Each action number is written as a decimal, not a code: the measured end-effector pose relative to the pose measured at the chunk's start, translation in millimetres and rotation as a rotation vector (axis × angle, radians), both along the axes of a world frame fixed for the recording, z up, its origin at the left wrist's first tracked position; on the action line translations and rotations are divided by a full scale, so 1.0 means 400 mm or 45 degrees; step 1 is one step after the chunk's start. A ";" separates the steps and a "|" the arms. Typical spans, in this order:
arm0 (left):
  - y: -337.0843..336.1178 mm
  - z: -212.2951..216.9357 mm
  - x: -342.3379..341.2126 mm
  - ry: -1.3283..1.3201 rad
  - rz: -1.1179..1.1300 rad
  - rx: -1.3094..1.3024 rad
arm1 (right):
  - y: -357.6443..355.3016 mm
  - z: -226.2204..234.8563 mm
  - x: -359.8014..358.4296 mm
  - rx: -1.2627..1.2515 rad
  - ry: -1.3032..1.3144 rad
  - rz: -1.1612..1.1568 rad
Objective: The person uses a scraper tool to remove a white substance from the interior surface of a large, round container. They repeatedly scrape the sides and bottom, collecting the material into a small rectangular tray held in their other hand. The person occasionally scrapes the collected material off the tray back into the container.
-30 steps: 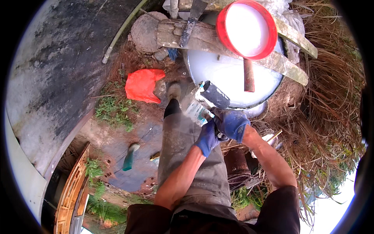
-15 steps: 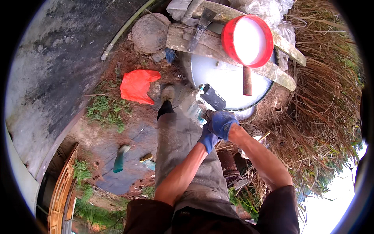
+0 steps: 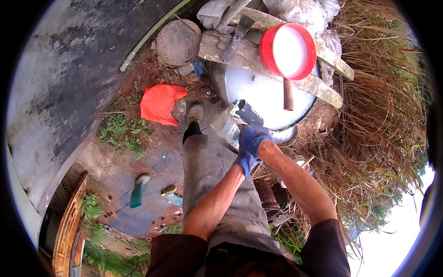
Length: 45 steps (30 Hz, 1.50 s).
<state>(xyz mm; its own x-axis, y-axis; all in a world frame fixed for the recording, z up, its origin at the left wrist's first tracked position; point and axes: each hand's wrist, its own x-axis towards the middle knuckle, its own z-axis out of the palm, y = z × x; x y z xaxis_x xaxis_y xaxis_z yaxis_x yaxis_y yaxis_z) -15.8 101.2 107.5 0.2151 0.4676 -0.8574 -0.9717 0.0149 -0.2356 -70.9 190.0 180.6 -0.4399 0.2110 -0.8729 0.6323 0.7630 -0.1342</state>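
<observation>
My hands wear blue gloves and are close together in front of my legs. My right hand (image 3: 254, 139) is closed just below a black cylinder-shaped object (image 3: 249, 114). Tucked beneath it, my left hand (image 3: 247, 160) is also closed, its fingers mostly hidden. Crumpled clear plastic (image 3: 223, 123) with white and turquoise patches lies against the cylinder's left side. What exactly the hands grip is hidden by the gloves. Behind them stands a round vat of white liquid (image 3: 272, 102). Planks (image 3: 230, 48) cross it, carrying a red scoop (image 3: 287, 51) of white liquid and a scraper (image 3: 238, 38).
An orange-red plastic bag (image 3: 160, 105) lies on the ground at left, near my boot (image 3: 195, 113). Dry grass (image 3: 374, 106) is heaped along the right. A stained grey wall (image 3: 74, 74) curves along the left. Two boots (image 3: 139, 190) lie lower left, and a round lump (image 3: 177, 43) sits behind.
The view has shifted slightly, so the surroundings sit a little further left. My right hand has moved a little up and left, closer to the black cylinder. Both hands stay closed.
</observation>
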 end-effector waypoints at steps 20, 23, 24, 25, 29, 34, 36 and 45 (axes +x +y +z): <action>-0.006 -0.036 0.077 -0.142 0.429 0.119 | 0.025 -0.133 0.137 -0.190 0.398 -0.909; -0.035 -0.079 0.102 -0.152 0.453 0.015 | -0.001 0.013 0.036 -0.063 0.419 -0.756; -0.036 -0.087 0.110 -0.135 0.404 0.029 | 0.000 0.036 0.023 -0.013 0.378 -0.700; -0.031 -0.089 0.112 -0.116 0.355 0.043 | 0.004 0.051 0.013 0.016 0.356 -0.681; -0.008 -0.062 0.102 -0.192 0.330 -0.015 | 0.013 0.034 0.012 0.104 0.277 -0.638; 0.005 -0.007 0.038 -0.097 0.110 -0.029 | 0.040 -0.036 0.016 0.195 0.243 -0.630; 0.006 0.020 0.017 -0.124 0.044 -0.094 | 0.077 -0.059 0.019 0.198 0.305 -0.686; -0.027 0.054 -0.038 -0.187 0.034 -0.162 | 0.179 -0.144 0.182 0.026 0.275 -1.043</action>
<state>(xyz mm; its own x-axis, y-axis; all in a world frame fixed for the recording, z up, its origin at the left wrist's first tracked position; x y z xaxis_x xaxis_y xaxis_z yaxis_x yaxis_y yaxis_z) -30.9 90.2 129.1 0.3315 0.3646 -0.8702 -0.9263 -0.0493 -0.3736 2.0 261.6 123.2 -0.2977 0.5507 -0.7798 0.9486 0.0787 -0.3066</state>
